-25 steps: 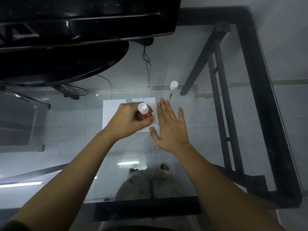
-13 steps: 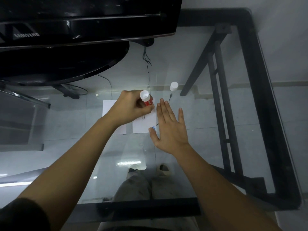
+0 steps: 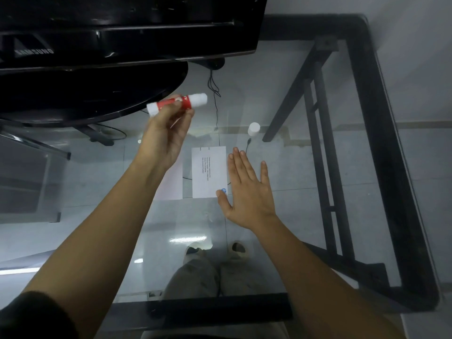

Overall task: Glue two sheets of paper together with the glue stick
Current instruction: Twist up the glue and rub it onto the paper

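cylindrical glue stick, flat paper sheets

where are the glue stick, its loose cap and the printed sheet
glue stick (image 3: 174, 104), head view, red label at mid-barrel
loose cap (image 3: 253, 129), head view, its white side
printed sheet (image 3: 210, 177), head view, blank middle area

**Blur, overlap and cropped edges**

The glue stick is motion-blurred, so its label cannot be read. The left hand and forearm cover much of the left sheet. Print on the right sheet, beside the right hand, is too small to read. The monitor beyond the hands is cropped.
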The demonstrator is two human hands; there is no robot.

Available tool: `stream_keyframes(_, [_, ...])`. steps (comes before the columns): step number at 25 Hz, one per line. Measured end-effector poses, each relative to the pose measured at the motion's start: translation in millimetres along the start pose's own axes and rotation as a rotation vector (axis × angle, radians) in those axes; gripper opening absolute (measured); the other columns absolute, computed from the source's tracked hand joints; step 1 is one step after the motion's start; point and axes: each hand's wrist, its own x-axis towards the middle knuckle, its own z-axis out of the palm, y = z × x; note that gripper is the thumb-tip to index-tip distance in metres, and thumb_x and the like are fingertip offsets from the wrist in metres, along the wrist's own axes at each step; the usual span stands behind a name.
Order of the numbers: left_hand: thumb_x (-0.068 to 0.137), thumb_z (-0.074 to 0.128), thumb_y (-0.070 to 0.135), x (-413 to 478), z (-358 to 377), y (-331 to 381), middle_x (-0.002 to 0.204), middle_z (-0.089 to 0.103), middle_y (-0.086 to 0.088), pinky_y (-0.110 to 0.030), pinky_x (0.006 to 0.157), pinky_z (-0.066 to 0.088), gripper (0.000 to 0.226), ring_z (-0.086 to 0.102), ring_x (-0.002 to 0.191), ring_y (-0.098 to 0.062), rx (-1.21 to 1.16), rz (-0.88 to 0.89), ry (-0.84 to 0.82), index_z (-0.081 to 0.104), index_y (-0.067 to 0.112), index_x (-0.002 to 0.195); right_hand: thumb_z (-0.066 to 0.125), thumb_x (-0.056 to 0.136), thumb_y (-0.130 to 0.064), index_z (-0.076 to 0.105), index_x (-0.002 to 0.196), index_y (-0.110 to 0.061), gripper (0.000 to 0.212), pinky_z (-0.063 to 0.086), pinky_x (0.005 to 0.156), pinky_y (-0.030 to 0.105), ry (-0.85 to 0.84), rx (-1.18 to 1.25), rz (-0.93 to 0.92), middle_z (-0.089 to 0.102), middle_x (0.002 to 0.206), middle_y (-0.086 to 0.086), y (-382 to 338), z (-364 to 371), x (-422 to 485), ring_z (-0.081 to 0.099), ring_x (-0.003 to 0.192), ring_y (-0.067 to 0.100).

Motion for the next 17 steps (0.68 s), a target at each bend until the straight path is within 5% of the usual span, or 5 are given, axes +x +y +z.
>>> stream_keyframes(2, [0.085, 0.058, 0.004, -0.9, -8.0, 3.5, 0.095, 0.059, -0.018, -0.024, 0.069, 0.057, 0.009, 0.068, 0.081, -0.023, -0.187, -0.087, 0.053, 0.055, 0.0, 0.093, 0.015, 0.086, -0.059, -0.012, 0.145, -0.015, 0.078, -0.014, 0.111, 0.049, 0.001, 0.006, -0.003, -0.019, 0.151, -0.001, 0.0, -0.5, -0.1, -0.014, 0.142, 0.018])
stream_keyframes(4, [0.083, 0.061, 0.005, 1.2, -9.6, 7.8, 0.096, 0.063, -0.019, -0.025, 0.067, 0.057, 0.014, 0.069, 0.084, -0.025, -0.119, -0.161, 0.049, 0.056, 0.002, 0.096, 0.016, 0.086, -0.058, -0.01, 0.145, -0.015, 0.078, -0.015, 0.111, 0.048, 0.005, 0.01, -0.005, -0.018, 0.152, 0.0, 0.1, -0.9, -0.6, -0.014, 0.142, 0.017])
stream_keyframes(9, [0.077, 0.069, 0.005, 16.1, 13.2, -0.3, 0.094, 0.068, 0.0, -0.028, 0.073, 0.048, 0.022, 0.064, 0.086, -0.014, 0.765, -0.051, -0.153, 0.057, 0.022, 0.084, 0.018, 0.086, -0.059, -0.012, 0.145, -0.016, 0.078, -0.018, 0.11, 0.046, 0.007, 0.021, -0.005, -0.018, 0.152, -0.001, -0.7, -1.2, -0.4, -0.014, 0.142, 0.016])
stream_keyframes(13, [0.077, 0.073, 0.012, 30.0, 35.4, -15.1, 0.109, 0.061, -0.001, -0.021, 0.078, 0.052, 0.045, 0.063, 0.094, -0.013, 1.185, 0.213, -0.377, 0.052, 0.022, 0.115, 0.018, 0.086, -0.061, -0.014, 0.145, -0.019, 0.08, -0.025, 0.106, 0.044, 0.003, 0.015, 0.005, -0.023, 0.15, -0.004, 0.3, -0.4, 0.4, -0.022, 0.139, 0.014])
stream_keyframes(17, [0.078, 0.073, 0.015, 40.8, 38.5, -30.0, 0.112, 0.061, -0.003, -0.013, 0.085, 0.046, 0.043, 0.061, 0.099, -0.016, 1.368, 0.357, -0.485, 0.056, 0.015, 0.117, 0.017, 0.085, -0.062, -0.014, 0.145, -0.019, 0.079, -0.024, 0.107, 0.044, 0.012, 0.023, 0.005, -0.021, 0.15, -0.005, 0.1, 0.0, 0.8, -0.019, 0.14, 0.015])
